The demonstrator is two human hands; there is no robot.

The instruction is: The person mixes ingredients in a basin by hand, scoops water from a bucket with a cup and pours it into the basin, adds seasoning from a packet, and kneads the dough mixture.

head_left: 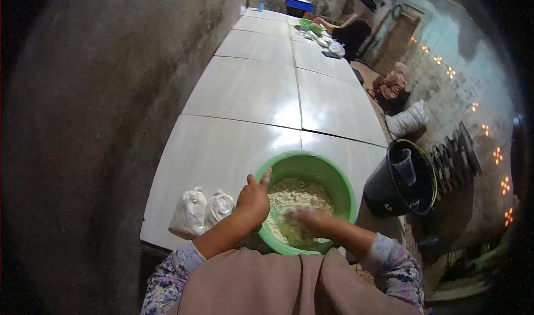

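A green plastic basin stands at the near edge of the tiled table, with pale flour inside. In the flour's near part lies a wetter, yellowish patch. My left hand holds the basin's left rim, its fingers reaching over the edge. Inside the basin, my right hand is down in the flour; its fingers are smeared by motion and partly covered. Two clear plastic bags of white powder, one bag and a second bag, sit left of my left hand.
A black bucket with a clear jug in it stands to the right. Along the white tiled table, another person works at a green basin near several bags. A wall borders the left side.
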